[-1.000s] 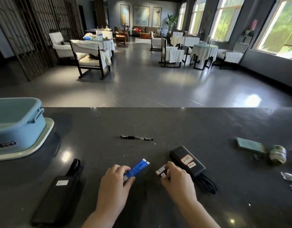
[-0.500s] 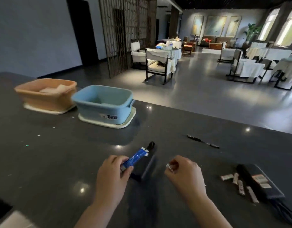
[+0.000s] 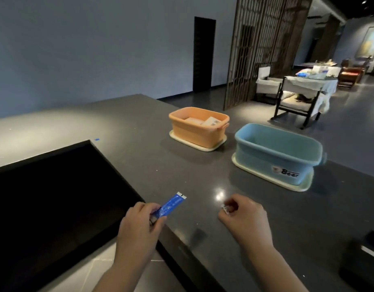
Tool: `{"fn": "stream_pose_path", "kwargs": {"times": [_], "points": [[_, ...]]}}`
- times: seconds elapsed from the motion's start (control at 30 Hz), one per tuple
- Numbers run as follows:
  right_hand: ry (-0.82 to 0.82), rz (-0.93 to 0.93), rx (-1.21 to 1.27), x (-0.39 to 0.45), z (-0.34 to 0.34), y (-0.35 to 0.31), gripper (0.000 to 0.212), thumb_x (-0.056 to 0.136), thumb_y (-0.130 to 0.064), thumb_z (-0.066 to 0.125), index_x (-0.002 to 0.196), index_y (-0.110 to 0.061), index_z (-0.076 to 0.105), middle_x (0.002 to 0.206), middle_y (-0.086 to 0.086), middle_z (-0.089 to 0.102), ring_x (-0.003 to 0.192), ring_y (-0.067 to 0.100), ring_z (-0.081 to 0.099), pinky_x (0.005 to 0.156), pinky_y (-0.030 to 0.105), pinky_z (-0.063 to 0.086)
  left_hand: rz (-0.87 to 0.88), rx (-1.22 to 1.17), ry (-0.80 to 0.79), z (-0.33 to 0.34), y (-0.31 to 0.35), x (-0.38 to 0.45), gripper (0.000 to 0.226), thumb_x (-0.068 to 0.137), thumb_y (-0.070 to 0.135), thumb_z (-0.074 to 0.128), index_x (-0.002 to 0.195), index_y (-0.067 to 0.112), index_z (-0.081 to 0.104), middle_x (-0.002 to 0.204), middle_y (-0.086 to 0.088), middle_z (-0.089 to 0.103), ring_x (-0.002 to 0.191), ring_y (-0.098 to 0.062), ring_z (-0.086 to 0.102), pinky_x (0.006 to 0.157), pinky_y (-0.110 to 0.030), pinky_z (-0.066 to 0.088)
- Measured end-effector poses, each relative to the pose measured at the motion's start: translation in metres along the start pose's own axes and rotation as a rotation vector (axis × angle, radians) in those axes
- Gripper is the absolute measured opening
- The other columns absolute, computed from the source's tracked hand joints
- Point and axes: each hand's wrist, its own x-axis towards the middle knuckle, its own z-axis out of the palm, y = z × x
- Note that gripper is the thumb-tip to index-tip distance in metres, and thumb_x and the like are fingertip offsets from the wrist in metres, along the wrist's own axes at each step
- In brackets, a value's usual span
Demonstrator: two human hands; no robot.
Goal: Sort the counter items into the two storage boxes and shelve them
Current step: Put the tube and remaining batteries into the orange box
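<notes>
Short of the blue box (image 3: 274, 157), your left hand (image 3: 139, 226) pinches a blue sachet (image 3: 170, 205), right hand (image 3: 245, 218) clenches small packets (image 3: 226, 208); orange box (image 3: 198, 127) part-filled, shelving remains.

**Materials and finishes on your counter**

Your counter (image 3: 203, 165): dark stone-like slab, polished, smooth, throwing back ceiling lights. Orange box (image 3: 197, 127): moulded plastic, matt, on a cream plastic tray. Blue box (image 3: 274, 157): the same matt plastic, printed label on its wall. Blue sachet (image 3: 171, 205) in your left hand (image 3: 139, 226): glossy foil-like wrap, white crimped end. Small item in your right hand (image 3: 245, 218): white, material unclear. Floor beyond: glossy, smooth.
</notes>
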Motion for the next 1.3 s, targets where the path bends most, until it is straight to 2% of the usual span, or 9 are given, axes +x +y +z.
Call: {"fn": "stream_pose_path", "kwargs": {"times": [0.1,0.2,0.33,0.47,0.63,0.8,0.9,1.1,1.3], "points": [[-0.004,-0.013,0.031,0.021,0.033,-0.041,0.009,0.072,-0.026,0.069,0.069,-0.027,0.061,0.064,-0.013,0.059,0.061,-0.001,0.055,0.053,0.015,0.043,0.005,0.024,0.023,-0.026,-0.038,0.040,0.018,0.082,0.030,0.069,0.100,0.029,0.064,0.090,0.017,0.053,0.083,-0.005,0.048,0.075,-0.028,0.042],[-0.007,0.013,0.032,0.039,0.051,-0.063,0.007,0.073,-0.024,0.069,0.071,-0.025,0.062,0.066,-0.010,0.060,0.063,0.003,0.057,0.059,0.025,0.053,0.014,-0.006,0.007,-0.030,-0.061,0.072,0.017,0.082,0.029,0.070,0.099,0.028,0.064,0.090,0.015,0.055,0.084,-0.006,0.049,0.077,-0.029,0.043],[0.027,0.053,-0.002,0.073,0.070,-0.070,0.007,0.072,-0.026,0.069,0.075,-0.024,0.063,0.068,-0.010,0.060,0.066,0.004,0.058,0.062,0.028,0.053,0.068,-0.047,-0.057,-0.008,-0.077,0.109,0.018,0.082,0.029,0.070,0.099,0.028,0.065,0.090,0.016,0.055,0.084,-0.006,0.050,0.077,-0.029,0.043],[0.073,0.055,-0.033,0.118,0.087,-0.069,0.008,0.070,-0.028,0.069,0.070,-0.025,0.061,0.065,-0.010,0.061,0.063,0.002,0.056,0.059,0.023,0.046,0.126,-0.041,-0.108,0.020,-0.086,0.152,0.019,0.082,0.030,0.069,0.101,0.028,0.065,0.092,0.015,0.055,0.088,-0.009,0.051,0.080,-0.028,0.042],[0.076,0.076,-0.011,0.180,0.110,-0.079,0.009,0.070,-0.031,0.070,0.074,-0.027,0.063,0.069,-0.013,0.060,0.068,0.003,0.057,0.066,0.030,0.051,0.204,0.027,-0.170,0.038,-0.091,0.223,0.021,0.083,0.033,0.067,0.104,0.031,0.063,0.096,0.015,0.053,0.093,-0.010,0.050,0.082,-0.027,0.041],[0.015,0.081,-0.035,0.235,0.132,-0.086,0.009,0.073,-0.032,0.070,0.075,-0.030,0.062,0.069,-0.015,0.059,0.067,-0.001,0.055,0.059,0.019,0.046,0.198,0.008,-0.120,0.054,-0.097,0.289,0.018,0.081,0.029,0.071,0.098,0.028,0.066,0.090,0.013,0.054,0.087,-0.014,0.051,0.078,-0.029,0.042],[0.019,0.120,-0.058,0.264,0.142,-0.087,0.008,0.071,-0.033,0.068,0.072,-0.030,0.061,0.067,-0.015,0.060,0.065,0.000,0.055,0.057,0.018,0.044,0.178,-0.023,-0.125,0.066,-0.110,0.326,0.018,0.080,0.029,0.072,0.097,0.029,0.066,0.087,0.015,0.052,0.085,-0.012,0.051,0.077,-0.030,0.042],[0.120,0.232,-0.106,0.319,0.153,-0.086,0.008,0.071,-0.030,0.068,0.073,-0.032,0.061,0.069,-0.016,0.060,0.064,-0.002,0.054,0.054,0.014,0.038,0.244,-0.128,-0.184,0.100,-0.113,0.424,0.017,0.082,0.028,0.070,0.096,0.033,0.064,0.088,0.018,0.052,0.087,-0.008,0.050,0.076,-0.029,0.042],[0.273,0.369,-0.128,0.367,0.163,-0.095,0.007,0.071,-0.031,0.068,0.074,-0.032,0.062,0.071,-0.018,0.060,0.067,-0.003,0.055,0.060,0.017,0.045,0.348,-0.210,-0.275,0.147,-0.106,0.537,0.016,0.083,0.030,0.068,0.098,0.031,0.064,0.091,0.015,0.054,0.090,-0.012,0.052,0.079,-0.036,0.046]]}}
